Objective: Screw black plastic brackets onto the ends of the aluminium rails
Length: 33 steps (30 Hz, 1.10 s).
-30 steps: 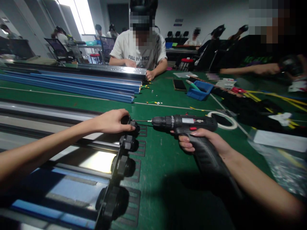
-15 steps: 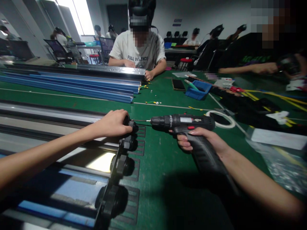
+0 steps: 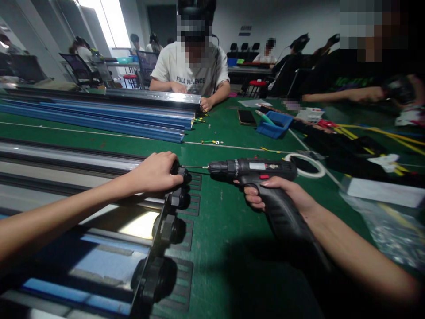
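Observation:
My right hand is wrapped round the grip of a black cordless drill that points left, level over the green table. Its thin bit reaches the top of a black end bracket carrying several round black knobs. My left hand is closed over the topmost knob, right where the bit tip meets it. The bracket caps the ends of long metal rails running off to the left.
Blue and silver rails are stacked behind. A blue bin, a phone, a tape roll, cables and a plastic bag lie to the right. A person in a white shirt sits opposite; others work at the far right.
Almost nothing has changed; the drill and both hands have stayed at the top knob, with only a slight shift of the view.

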Available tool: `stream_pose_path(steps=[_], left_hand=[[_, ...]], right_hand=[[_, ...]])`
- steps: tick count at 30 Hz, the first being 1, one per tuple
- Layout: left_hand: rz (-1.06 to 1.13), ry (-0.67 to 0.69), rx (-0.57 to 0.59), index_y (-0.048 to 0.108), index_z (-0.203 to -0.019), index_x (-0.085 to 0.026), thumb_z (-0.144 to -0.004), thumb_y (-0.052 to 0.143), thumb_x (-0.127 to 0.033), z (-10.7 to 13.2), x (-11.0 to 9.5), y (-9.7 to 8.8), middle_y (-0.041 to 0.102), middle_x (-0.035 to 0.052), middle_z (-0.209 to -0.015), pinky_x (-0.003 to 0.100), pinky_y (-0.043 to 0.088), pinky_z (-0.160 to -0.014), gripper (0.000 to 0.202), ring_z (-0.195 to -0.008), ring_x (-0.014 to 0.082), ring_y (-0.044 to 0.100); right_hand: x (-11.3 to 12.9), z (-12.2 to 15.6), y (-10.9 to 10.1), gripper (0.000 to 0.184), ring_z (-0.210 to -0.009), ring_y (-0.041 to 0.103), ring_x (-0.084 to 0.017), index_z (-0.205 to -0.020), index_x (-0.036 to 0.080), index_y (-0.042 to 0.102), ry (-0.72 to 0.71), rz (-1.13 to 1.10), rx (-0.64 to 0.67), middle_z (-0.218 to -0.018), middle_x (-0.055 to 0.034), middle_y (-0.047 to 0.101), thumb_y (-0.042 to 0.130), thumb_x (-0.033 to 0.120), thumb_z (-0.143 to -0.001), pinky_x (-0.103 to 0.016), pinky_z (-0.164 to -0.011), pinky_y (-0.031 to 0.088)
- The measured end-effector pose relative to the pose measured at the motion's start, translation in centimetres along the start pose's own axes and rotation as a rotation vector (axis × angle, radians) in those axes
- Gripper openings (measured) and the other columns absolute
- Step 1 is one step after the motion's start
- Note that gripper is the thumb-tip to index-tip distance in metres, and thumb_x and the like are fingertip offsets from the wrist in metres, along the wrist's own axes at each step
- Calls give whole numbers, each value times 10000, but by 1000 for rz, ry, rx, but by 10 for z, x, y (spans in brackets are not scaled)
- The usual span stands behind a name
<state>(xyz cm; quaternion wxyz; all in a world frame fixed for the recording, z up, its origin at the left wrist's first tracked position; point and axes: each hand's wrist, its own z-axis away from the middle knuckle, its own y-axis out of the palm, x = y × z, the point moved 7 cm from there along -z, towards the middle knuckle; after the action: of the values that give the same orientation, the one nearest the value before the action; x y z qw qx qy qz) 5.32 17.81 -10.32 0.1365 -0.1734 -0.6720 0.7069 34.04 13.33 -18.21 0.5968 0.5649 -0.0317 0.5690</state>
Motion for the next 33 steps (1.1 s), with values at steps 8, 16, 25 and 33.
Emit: stream_pose_path(steps=[8,16,25,33], left_hand=[[2,7,9,627,-1059,-135,-867,506,-459,1,0,-1,702,176,-1098,461,517,-867,396,-1034,363,675],[0,9,9,612,-1021,-144,-865,494,-458,2,-2,-3,695,173,-1077,455,502,-850,370,-1017,360,668],[-16,16,1,591,-993,-151,-881,491,-452,3,-3,-2,692,161,-1058,449,498,-830,337,-994,345,667],[-22,11,10,612,-1048,-141,-882,495,-452,2,-2,-1,698,169,-1088,453,506,-858,371,-1026,354,672]], right_hand=[[1,0,4,480,-719,599,-160,-1227,91,651,8,-9,2,-850,-65,633,791,243,-794,-251,-632,570],[0,0,5,367,-684,585,-147,-1145,136,644,15,-21,25,-813,-52,622,768,225,-812,-234,-612,561],[-1,1,3,329,-677,582,-141,-1114,132,644,23,-44,19,-812,-51,619,768,215,-821,-234,-623,563],[-2,0,-3,458,-733,612,-181,-1212,115,647,27,-21,-20,-884,-77,655,777,245,-792,-274,-635,581]])
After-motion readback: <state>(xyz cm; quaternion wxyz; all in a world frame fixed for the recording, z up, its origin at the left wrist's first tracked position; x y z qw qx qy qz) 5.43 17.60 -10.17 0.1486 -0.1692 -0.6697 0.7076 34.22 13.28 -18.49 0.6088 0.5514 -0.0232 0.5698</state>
